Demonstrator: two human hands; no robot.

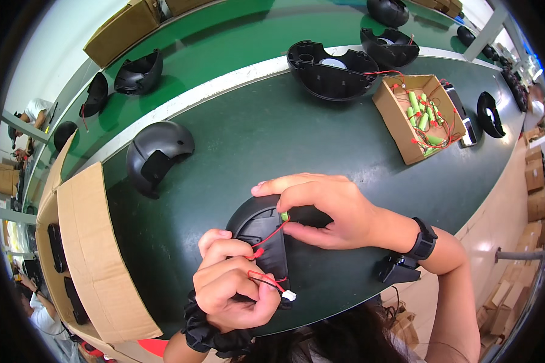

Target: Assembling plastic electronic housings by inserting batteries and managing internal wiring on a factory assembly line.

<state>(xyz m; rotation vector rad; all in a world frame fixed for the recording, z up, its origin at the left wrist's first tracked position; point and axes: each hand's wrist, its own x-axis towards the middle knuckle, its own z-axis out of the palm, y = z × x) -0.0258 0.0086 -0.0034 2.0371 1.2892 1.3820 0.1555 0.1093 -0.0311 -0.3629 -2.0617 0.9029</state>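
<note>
A curved black plastic shell (271, 251) sits low over the front of the green table, between my hands. My left hand (230, 287) is closed against its left side, fingers curled. Thin red and black wires run by those fingers to a small white connector (289, 295). At the shell's upper right edge, the end of a green battery cell (285, 216) shows. My right hand (339, 212) closes around that spot, index finger and thumb at the cell, another finger reaching over the shell's rim. Most of the cell is hidden. A red wire (272, 234) leads from it toward my left hand.
A cardboard box (395, 124) of green cells with red wires stands at the right. An open carton (106, 254) flanks the left. One rounded black shell (163, 148) lies beyond my left hand; open half shells (330, 81) stand farther back, beside a green conveyor (224, 42).
</note>
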